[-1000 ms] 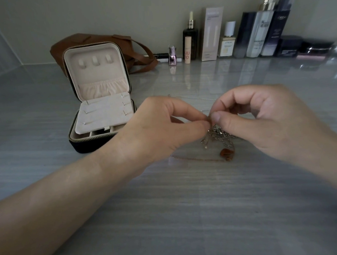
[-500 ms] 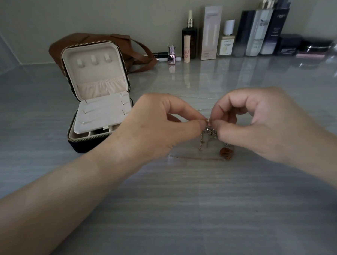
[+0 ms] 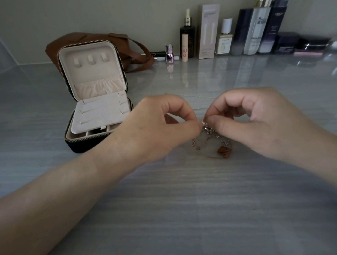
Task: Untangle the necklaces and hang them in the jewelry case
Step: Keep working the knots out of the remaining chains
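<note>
A tangle of thin necklaces (image 3: 213,133) lies on the grey tabletop at the centre, with an orange-brown pendant (image 3: 224,150) at its near edge. My left hand (image 3: 156,128) and my right hand (image 3: 257,118) meet above the knot, each pinching the chains between thumb and forefinger. One fine chain (image 3: 193,96) trails away across the table behind my hands. The jewelry case (image 3: 95,96) stands open to the left, its cream lid upright with three hooks (image 3: 91,60) and an elastic pocket; its hooks are bare.
A brown leather bag (image 3: 136,51) lies behind the case. Several cosmetic bottles and boxes (image 3: 237,32) line the back wall at the right. The case's dark base (image 3: 80,145) sits close to my left wrist.
Both hands have shifted slightly while working the knot; the chains hang looser and spread wider below my fingers. The case and bag have not moved.
</note>
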Available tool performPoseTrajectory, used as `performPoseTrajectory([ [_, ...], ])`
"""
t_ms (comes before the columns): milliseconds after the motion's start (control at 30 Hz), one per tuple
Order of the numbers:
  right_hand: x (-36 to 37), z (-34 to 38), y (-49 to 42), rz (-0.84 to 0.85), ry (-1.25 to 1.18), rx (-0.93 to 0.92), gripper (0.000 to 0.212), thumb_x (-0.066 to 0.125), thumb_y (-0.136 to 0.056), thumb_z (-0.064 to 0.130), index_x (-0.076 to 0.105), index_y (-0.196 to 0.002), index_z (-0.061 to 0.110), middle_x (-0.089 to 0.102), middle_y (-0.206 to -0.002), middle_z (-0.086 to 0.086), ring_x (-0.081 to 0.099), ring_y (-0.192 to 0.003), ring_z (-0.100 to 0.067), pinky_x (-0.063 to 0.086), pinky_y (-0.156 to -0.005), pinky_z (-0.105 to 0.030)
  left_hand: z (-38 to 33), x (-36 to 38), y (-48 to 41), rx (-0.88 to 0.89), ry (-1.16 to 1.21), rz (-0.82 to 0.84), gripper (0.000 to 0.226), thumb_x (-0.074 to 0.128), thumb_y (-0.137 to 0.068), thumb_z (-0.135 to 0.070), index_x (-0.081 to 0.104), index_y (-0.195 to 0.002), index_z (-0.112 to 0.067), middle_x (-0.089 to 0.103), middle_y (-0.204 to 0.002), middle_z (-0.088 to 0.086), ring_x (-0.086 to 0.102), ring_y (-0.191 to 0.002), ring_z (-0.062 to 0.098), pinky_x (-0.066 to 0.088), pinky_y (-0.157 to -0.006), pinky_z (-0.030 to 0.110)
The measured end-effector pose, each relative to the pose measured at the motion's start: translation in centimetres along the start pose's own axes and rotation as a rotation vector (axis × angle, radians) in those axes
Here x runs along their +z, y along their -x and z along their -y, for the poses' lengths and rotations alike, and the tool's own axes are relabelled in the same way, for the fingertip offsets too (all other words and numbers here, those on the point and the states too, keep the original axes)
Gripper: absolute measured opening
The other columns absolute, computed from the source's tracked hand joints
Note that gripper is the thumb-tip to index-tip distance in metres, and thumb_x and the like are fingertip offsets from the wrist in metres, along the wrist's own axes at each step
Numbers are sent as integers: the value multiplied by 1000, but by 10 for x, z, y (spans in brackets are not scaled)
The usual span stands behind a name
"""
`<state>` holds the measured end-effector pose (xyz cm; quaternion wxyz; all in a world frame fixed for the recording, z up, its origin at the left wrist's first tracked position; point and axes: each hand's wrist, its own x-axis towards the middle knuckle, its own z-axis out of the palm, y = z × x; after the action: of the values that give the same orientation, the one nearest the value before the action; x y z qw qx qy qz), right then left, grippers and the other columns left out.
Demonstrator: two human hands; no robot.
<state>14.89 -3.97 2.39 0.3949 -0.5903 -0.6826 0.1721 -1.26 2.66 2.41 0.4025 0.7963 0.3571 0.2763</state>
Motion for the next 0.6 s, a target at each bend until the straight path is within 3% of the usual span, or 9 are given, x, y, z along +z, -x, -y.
performPoseTrajectory([
  [67,0,-2,-1,-29,-24,17,7,61,-73,32,67,-73,28,67,-76,12,57,-66,0,44,-62,-9,0,0,-1,-11,-19,-34,16,76,-62,-43,70,-71,-32,72,-87,4,65,-84,29,54,-75,43],
  [133,0,-4,-1,-35,-34,26,6,62,-75,30,67,-73,29,66,-74,13,56,-62,2,43,-59,-7,-1,-1,-1,-23,-16,-48,11,74,-63,-39,71,-72,-33,71,-93,9,63,-91,30,52,-77,43],
  [200,0,-5,-2,-36,-33,30,4,63,-75,29,66,-73,29,66,-72,14,55,-60,2,43,-58,-8,-2,-3,0,-29,3,-35,5,74,-64,-31,72,-69,-32,69,-92,16,63,-82,34,50,-71,42],
  [267,0,-7,-2,-22,-25,40,3,65,-73,28,66,-74,30,66,-74,14,56,-61,-1,46,-58,-14,-3,-5,1,-32,31,-19,10,81,-64,-26,72,-64,-31,67,-87,20,57,-71,28,44,-67,38],
  [367,0,-8,-1,44,-1,68,10,66,-70,27,67,-78,31,66,-74,15,59,-64,-10,49,-63,-25,-2,-5,-1,-35,63,19,21,85,-50,-40,72,-64,-30,66,-82,21,55,-68,27,47,-68,43],
  [433,1,-8,-1,109,20,87,14,70,-69,26,68,-81,34,66,-74,14,60,-64,-8,51,-64,-27,-2,-4,-1,-43,77,15,30,77,-45,-50,73,-65,-29,67,-85,21,59,-72,31,51,-76,50],
  [533,5,-7,0,155,63,81,18,69,-60,46,68,-76,38,66,-81,15,61,-71,-4,52,-68,-30,-3,-5,-1,-53,76,10,18,81,-57,-45,74,-66,-30,69,-87,17,62,-80,32,50,-77,43],
  [600,6,-8,-2,121,54,51,19,65,-58,49,70,-71,36,63,-80,17,59,-69,-3,50,-67,-31,-3,-5,0,-56,80,9,11,75,-61,-40,75,-67,-32,72,-84,7,64,-80,22,50,-71,28],
])
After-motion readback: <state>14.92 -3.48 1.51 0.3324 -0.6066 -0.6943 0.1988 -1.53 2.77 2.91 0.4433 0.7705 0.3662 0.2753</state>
